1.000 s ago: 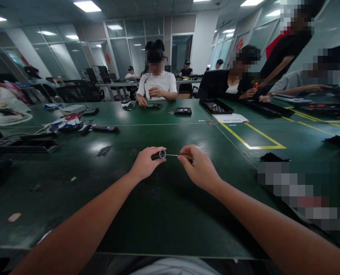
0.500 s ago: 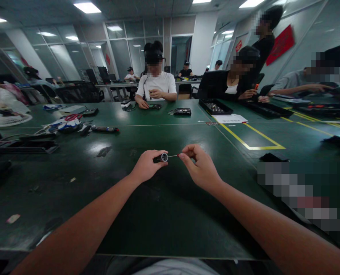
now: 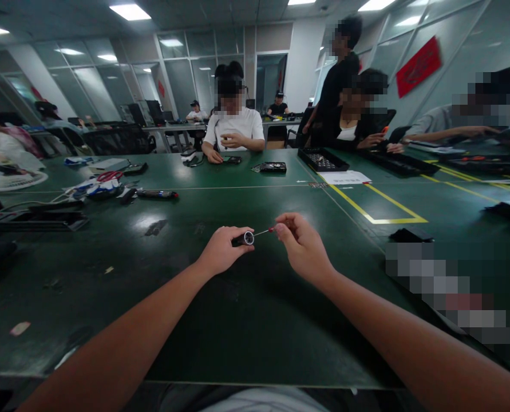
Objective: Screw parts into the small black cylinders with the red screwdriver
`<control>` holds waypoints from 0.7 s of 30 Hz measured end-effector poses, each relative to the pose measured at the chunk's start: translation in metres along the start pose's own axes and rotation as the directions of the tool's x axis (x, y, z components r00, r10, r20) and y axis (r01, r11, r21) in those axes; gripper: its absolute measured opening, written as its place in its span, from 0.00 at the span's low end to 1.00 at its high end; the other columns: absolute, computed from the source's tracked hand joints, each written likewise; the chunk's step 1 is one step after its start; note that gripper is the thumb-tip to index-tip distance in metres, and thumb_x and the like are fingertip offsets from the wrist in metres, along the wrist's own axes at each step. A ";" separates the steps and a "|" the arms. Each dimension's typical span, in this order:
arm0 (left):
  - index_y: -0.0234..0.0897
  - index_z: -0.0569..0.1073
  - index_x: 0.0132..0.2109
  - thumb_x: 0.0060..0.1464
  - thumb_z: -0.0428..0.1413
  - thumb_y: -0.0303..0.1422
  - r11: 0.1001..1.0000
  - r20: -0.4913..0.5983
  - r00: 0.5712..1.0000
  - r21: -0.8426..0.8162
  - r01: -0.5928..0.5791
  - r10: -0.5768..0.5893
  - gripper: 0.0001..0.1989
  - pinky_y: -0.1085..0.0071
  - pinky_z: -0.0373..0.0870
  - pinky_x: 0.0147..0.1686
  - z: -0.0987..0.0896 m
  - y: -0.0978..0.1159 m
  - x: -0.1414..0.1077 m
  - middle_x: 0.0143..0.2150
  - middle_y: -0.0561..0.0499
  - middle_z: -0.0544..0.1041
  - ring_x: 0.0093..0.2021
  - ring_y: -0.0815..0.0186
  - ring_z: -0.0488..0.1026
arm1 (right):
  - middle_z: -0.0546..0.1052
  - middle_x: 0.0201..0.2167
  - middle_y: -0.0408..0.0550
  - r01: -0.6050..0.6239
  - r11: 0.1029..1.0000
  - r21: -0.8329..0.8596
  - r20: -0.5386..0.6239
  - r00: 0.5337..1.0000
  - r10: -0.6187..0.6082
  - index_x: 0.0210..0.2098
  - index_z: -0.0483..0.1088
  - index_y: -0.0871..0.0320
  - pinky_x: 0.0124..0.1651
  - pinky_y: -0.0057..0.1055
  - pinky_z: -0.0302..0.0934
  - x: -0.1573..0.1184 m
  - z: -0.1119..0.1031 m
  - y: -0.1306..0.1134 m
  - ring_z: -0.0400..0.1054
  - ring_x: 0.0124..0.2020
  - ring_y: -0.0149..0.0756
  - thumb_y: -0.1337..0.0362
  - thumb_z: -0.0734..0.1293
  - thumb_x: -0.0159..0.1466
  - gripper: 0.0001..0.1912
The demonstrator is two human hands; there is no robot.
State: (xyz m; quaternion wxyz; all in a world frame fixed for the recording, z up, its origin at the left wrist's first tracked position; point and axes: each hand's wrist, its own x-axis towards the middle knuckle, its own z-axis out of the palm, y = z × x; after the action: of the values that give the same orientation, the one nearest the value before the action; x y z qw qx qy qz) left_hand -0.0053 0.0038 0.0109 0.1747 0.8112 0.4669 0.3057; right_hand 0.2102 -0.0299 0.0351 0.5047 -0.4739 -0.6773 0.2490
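My left hand is closed around a short black cylinder. Its round end has a silver rim and faces me, with a dark inside. In my right hand, thumb and forefinger pinch the red end of a thin metal rod. The rod points left, and its tip meets the rim side of the cylinder; whether it goes inside I cannot tell. Both hands are held over the green table, a short gap apart.
To the left lie a black pen-shaped tool, red-handled scissors and a black tray. Across the table, a person handles small parts near a black device. A compartment tray and yellow tape are on the right.
My right hand has shifted slightly right and up with the rod, which now slants more. The cylinder has turned a little. Behind, a standing person has moved left.
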 end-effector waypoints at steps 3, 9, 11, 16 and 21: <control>0.46 0.78 0.54 0.56 0.65 0.35 1.000 0.008 1.000 0.003 -0.008 0.008 0.18 0.56 0.66 0.53 0.000 0.002 -0.001 0.47 0.49 0.81 0.47 0.55 0.75 | 0.76 0.33 0.47 -0.021 0.998 0.065 -0.003 1.000 0.021 0.45 0.69 0.56 0.39 0.35 0.65 0.002 0.002 0.003 0.70 0.33 0.36 0.55 0.60 0.70 0.13; 0.46 0.75 0.56 0.57 0.64 0.32 0.991 0.018 0.994 0.075 -0.111 0.110 0.20 0.48 0.55 0.64 0.000 0.005 0.002 0.54 0.50 0.79 0.56 0.57 0.72 | 0.68 0.23 0.40 -0.382 0.754 0.534 0.028 0.900 0.436 0.33 0.68 0.55 0.34 0.36 0.68 0.017 0.001 0.019 0.63 0.23 0.32 0.50 0.63 0.66 0.15; 0.45 0.75 0.57 0.58 0.64 0.33 0.993 0.025 0.996 0.081 -0.086 0.084 0.20 0.49 0.57 0.63 0.000 0.003 0.002 0.53 0.50 0.79 0.55 0.58 0.72 | 0.67 0.22 0.40 -0.424 0.672 0.607 0.041 0.861 0.507 0.31 0.68 0.55 0.32 0.34 0.67 0.020 0.001 0.023 0.61 0.22 0.30 0.53 0.65 0.65 0.13; 0.46 0.75 0.58 0.58 0.63 0.35 0.995 0.054 0.998 0.091 -0.040 0.036 0.20 0.50 0.60 0.61 0.002 0.000 0.002 0.50 0.50 0.79 0.51 0.57 0.73 | 0.72 0.28 0.42 -0.316 0.797 0.515 -0.071 0.911 0.407 0.34 0.69 0.55 0.34 0.33 0.67 0.019 0.004 0.028 0.67 0.28 0.33 0.52 0.66 0.65 0.12; 0.46 0.75 0.58 0.58 0.64 0.37 0.996 0.058 0.997 0.073 -0.053 0.048 0.21 0.48 0.58 0.63 0.003 0.003 0.001 0.50 0.50 0.80 0.52 0.57 0.73 | 0.73 0.28 0.42 -0.199 0.925 0.322 -0.080 0.968 0.236 0.37 0.68 0.54 0.35 0.34 0.64 0.014 0.006 0.027 0.68 0.27 0.33 0.50 0.62 0.68 0.15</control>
State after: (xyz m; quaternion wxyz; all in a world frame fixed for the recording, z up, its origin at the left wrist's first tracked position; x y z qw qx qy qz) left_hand -0.0008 0.0029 0.0108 0.1495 0.8370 0.4523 0.2694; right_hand 0.2149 -0.0049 0.0168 0.5814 -0.4745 -0.5415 0.3790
